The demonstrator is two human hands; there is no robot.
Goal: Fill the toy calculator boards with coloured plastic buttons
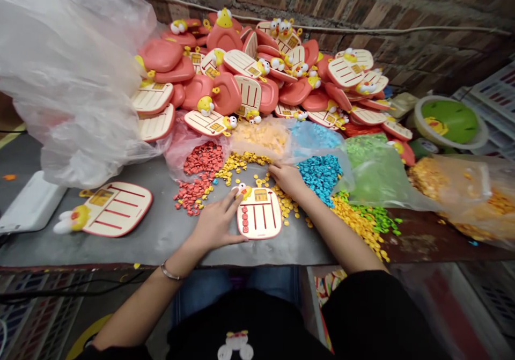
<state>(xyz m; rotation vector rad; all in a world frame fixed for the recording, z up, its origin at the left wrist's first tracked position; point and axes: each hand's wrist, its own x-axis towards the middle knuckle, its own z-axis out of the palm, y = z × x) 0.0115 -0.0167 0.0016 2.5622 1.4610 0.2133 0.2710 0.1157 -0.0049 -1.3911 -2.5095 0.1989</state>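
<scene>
A cream toy board [269, 219] with red edging and a duck head [243, 191] lies flat on the grey table. Several red pieces fill its left slot; its other slots look bare. My left hand [217, 218] is spread along the board's left side, fingertips at the duck head and thumb by the lower left edge. Beyond the board, my right hand [286, 180] reaches into small yellow pieces [245, 160], its fingers bent together. Whatever is between those fingertips is hidden. Loose yellow pieces [287, 208] also lie under and beside my right wrist.
Red pieces [203, 161], blue pieces [322, 175] and green pieces [380, 218] spill from plastic bags. A second board [120, 210] lies at left, near a white device [32, 201]. Behind stands a heap of boards [225, 92] against a brick wall. A large plastic bag [72, 70] bulges at upper left.
</scene>
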